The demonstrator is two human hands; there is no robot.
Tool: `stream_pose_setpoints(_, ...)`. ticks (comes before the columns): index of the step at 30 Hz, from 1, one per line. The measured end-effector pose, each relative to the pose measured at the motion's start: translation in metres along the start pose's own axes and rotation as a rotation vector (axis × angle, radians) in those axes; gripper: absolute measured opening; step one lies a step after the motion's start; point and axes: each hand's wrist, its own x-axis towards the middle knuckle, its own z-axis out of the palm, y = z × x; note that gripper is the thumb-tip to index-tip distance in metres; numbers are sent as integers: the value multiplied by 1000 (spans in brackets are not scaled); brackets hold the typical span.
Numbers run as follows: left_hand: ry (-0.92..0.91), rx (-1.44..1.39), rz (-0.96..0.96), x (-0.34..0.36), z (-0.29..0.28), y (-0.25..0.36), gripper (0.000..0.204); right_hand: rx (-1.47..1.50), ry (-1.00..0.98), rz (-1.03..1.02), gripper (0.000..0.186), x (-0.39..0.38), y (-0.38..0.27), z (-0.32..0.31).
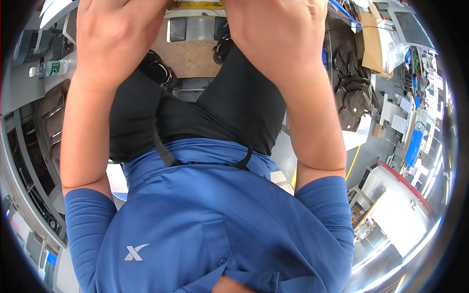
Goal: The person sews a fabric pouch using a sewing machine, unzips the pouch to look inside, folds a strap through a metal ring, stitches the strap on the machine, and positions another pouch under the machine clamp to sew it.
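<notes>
Head view looks straight down along the person's own body. Largest is the blue polo shirt, which fills the lower half of the picture, and above it come the black trousers with a dark strap crossing the waist. Both bare forearms rise to the top edge. The left hand and the right hand are raised close to the camera, and their fingers are cut off by the picture's rim, so it cannot be told if they are spread, pressed together or holding something. Between the arms, far below, lie a brown floor board and black shoes. A brown backpack stands at the right. Smallest, a clear water bottle lies at the left.
</notes>
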Motion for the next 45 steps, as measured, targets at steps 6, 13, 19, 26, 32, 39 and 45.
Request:
stream_pose_setpoints(6,13,222,-8,-16,9,-7,34,-114,-10,-54,35,-7,5,10)
stream_pose_setpoints(13,24,162,-47,-11,8,4,36,-62,-71,2,37,-5,-1,0)
stream_pose_setpoints(19,5,247,75,-15,5,-5,34,-74,-245,97,37,0,-14,-15)
stream_pose_setpoints(26,-10,162,-1,-8,2,4,36,68,14,63,38,-6,-1,1)
stream_pose_setpoints(32,20,135,-22,-5,24,11,37,17,-59,84,34,-7,-6,-2)
stream_pose_setpoints(39,20,27,10,0,4,-2,34,47,-95,144,28,-5,-4,-6)
stream_pose_setpoints(45,31,11,19,3,0,4,31,76,-23,106,26,-8,-6,-10)
